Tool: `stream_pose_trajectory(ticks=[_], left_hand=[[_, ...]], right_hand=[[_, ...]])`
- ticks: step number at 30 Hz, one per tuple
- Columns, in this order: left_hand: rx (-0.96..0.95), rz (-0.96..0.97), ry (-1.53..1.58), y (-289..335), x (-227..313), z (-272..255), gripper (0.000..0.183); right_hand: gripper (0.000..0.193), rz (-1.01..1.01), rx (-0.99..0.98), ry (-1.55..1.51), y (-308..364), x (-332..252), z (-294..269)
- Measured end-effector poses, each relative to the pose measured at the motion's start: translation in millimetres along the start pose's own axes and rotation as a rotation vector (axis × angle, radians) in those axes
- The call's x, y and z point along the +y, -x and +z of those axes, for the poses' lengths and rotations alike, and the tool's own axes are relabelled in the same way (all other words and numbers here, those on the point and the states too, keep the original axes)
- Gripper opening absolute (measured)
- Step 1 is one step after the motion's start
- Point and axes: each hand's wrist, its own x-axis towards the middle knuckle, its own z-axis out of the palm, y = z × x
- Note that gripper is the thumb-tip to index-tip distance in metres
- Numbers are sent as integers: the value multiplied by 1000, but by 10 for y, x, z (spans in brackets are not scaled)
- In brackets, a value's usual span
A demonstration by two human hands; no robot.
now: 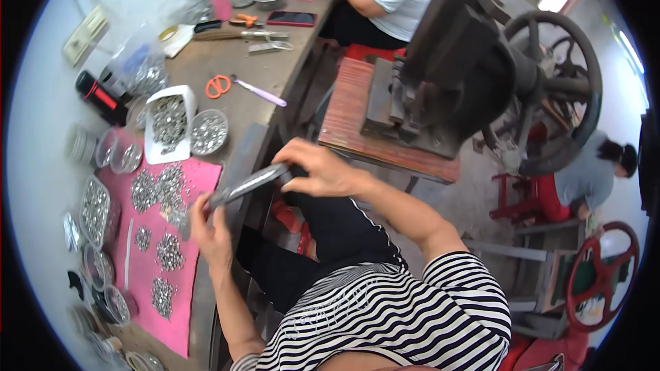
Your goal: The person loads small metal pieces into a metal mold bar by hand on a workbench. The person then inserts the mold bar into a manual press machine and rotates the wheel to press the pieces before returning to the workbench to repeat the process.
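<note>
Both hands hold a narrow dark bar point(256, 182) with a bright silvery strip along its top, over the table's edge; its exact kind I cannot make out. My left hand point(212, 233) pinches the near-left end between thumb and fingers. Around the other end, the fingers and thumb of my right hand point(317, 168) are closed. Just left of my left hand, piles of small silvery metal parts point(169, 184) lie on a pink mat point(180, 288). Beyond the bar, a flat grey metal plate point(246, 154) rests along the table edge.
A white tray point(152, 145) and a round tub point(209, 132) hold more parts. Orange-handled scissors point(218, 86) and a purple-handled tool point(261, 93) lie farther back. At right stands a heavy press point(457, 82) with a handwheel point(588, 89). Two other people sit nearby.
</note>
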Motion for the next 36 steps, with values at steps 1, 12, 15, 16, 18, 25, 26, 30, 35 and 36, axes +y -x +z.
stream_pose_trajectory(ticks=[1, 12, 15, 16, 18, 25, 26, 30, 35, 36], left_hand=[[-103, 26, -19, -165, 119, 315, 33], [-591, 44, 397, -1038, 764, 3310, 34], [-697, -110, 494, -1111, 830, 3700, 35], [-711, -75, 491, -1108, 830, 3818, 35], [-708, 40, 487, -1068, 876, 4018, 34], [-837, 198, 436, -941, 924, 4239, 38], [-841, 192, 436, -923, 927, 4153, 38], [-859, 147, 433, -930, 761, 3630, 50], [-956, 386, 269, -663, 885, 3349, 91], [-954, 407, 218, -649, 851, 3307, 107]], right_hand=[[46, -21, 88, 145, 155, 22, -262], [47, 485, 712, 525, 1221, 143, -1352], [57, 537, 749, 542, 1164, 274, -1214], [57, 539, 746, 537, 1135, 308, -1194], [59, 540, 737, 651, 1100, 352, -1149], [52, 468, 719, 702, 1221, 387, -1198], [48, 441, 669, 671, 1217, 248, -1242], [44, 35, 716, 1225, 1461, -856, -1732], [38, -246, 1627, 1184, 2210, -1511, -2371], [37, -166, 1752, 1098, 2310, -1204, -2370]])
